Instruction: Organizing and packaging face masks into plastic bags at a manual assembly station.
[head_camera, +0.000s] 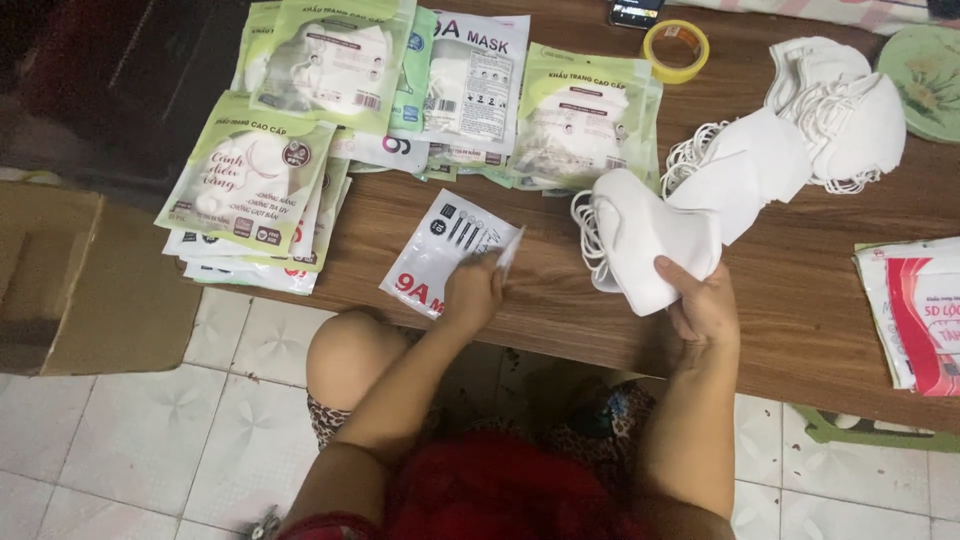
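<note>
My right hand (705, 310) grips a stack of white face masks (655, 240) just above the near edge of the brown wooden table (800, 300). My left hand (472, 292) pinches the corner of a flat white mask pouch (440, 250) lying on the table, fingers closed on its right edge. More loose white masks (790, 140) with elastic loops lie in a pile behind my right hand.
Several filled green-and-white mask packets (250, 180) are stacked at the left and back of the table. A yellow tape roll (676, 50) sits at the back. Red-and-white empty pouches (915, 315) lie at the right edge. A cardboard box (90, 290) stands on the tiled floor at left.
</note>
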